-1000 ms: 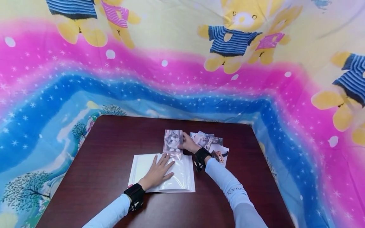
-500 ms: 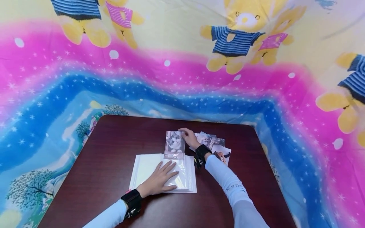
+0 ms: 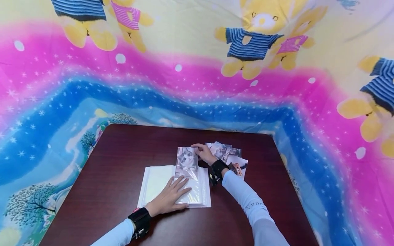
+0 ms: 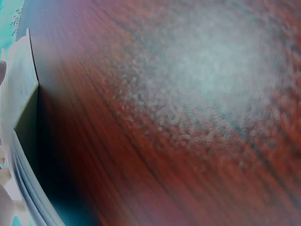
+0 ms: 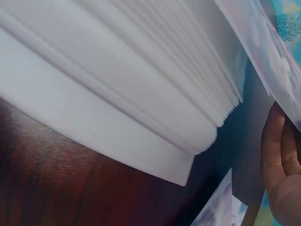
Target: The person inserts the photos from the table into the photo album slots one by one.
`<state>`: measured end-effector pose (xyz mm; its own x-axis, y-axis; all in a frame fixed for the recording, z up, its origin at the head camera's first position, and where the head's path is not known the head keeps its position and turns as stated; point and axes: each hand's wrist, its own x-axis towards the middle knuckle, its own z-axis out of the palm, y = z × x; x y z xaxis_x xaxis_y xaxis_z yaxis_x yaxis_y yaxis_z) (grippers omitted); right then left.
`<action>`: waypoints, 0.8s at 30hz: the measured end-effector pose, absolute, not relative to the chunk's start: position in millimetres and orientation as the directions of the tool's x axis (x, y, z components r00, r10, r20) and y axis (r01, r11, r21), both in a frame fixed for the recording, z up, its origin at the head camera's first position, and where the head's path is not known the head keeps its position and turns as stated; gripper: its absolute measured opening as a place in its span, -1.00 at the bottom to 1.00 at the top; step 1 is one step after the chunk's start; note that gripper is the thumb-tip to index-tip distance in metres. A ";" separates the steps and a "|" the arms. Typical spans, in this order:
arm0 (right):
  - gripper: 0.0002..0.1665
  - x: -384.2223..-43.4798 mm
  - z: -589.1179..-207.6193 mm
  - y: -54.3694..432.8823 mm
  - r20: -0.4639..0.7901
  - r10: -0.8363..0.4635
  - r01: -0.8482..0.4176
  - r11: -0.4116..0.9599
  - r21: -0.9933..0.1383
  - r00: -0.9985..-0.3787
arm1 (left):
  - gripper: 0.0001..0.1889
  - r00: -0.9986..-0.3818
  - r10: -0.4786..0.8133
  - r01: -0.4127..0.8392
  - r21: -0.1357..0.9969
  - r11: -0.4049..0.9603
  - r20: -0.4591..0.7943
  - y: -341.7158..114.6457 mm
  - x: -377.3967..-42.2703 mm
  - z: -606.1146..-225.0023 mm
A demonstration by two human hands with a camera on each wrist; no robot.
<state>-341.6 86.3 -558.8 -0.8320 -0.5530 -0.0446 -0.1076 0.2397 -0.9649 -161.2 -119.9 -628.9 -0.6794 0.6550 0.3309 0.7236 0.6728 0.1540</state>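
A white photo album (image 3: 157, 182) lies spread on the table, clear sleeves catching the light. My left hand (image 3: 167, 198) rests on its page with fingers straight and apart. A cat photo (image 3: 186, 160) stands partly out of the album's top edge, its lower part under the clear film. My right hand (image 3: 204, 153) pinches that photo by its upper right edge. In the right wrist view, the fingers (image 5: 274, 146) sit under the lifted photo (image 5: 268, 52) beside the thick stack of album pages (image 5: 141, 61). The left wrist view catches only the album's edge (image 4: 23, 94).
Several loose photos (image 3: 235, 166) lie fanned out to the right of the album, partly behind the right wrist. The dark red-brown table (image 3: 117, 153) carries everything. A patterned cloth (image 3: 197, 89) with bears and snowflakes hangs around its back and sides.
The cat photo has come down toward me, deeper into the album sleeve, with the right hand on its edge. The left hand has slid slightly lower on the page.
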 end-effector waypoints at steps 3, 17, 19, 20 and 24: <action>-0.60 -347.2 -577.1 89.4 0.001 -0.570 -0.162 0.232 -0.959 -0.822 | -0.32 -0.683 0.653 0.722 0.166 0.672 0.328 -119.4 -160.7 -628.7; -0.60 -341.3 -591.9 91.1 -0.021 -0.594 -0.168 0.260 -0.951 -0.804 | -0.33 -0.676 0.644 0.720 0.135 0.681 0.357 -116.8 -161.3 -629.1; -0.60 -338.9 -592.2 92.5 -0.028 -0.596 -0.164 0.266 -0.950 -0.802 | -0.33 -0.671 0.644 0.723 0.130 0.679 0.367 -116.5 -161.2 -630.1; -0.60 -337.4 -591.6 93.2 -0.031 -0.599 -0.162 0.265 -0.950 -0.800 | -0.33 -0.668 0.644 0.725 0.128 0.677 0.374 -116.4 -161.3 -631.0; -0.59 -333.2 -591.6 97.2 -0.042 -0.621 -0.150 0.254 -0.955 -0.782 | -0.33 -0.653 0.641 0.734 0.130 0.667 0.403 -116.5 -162.1 -634.8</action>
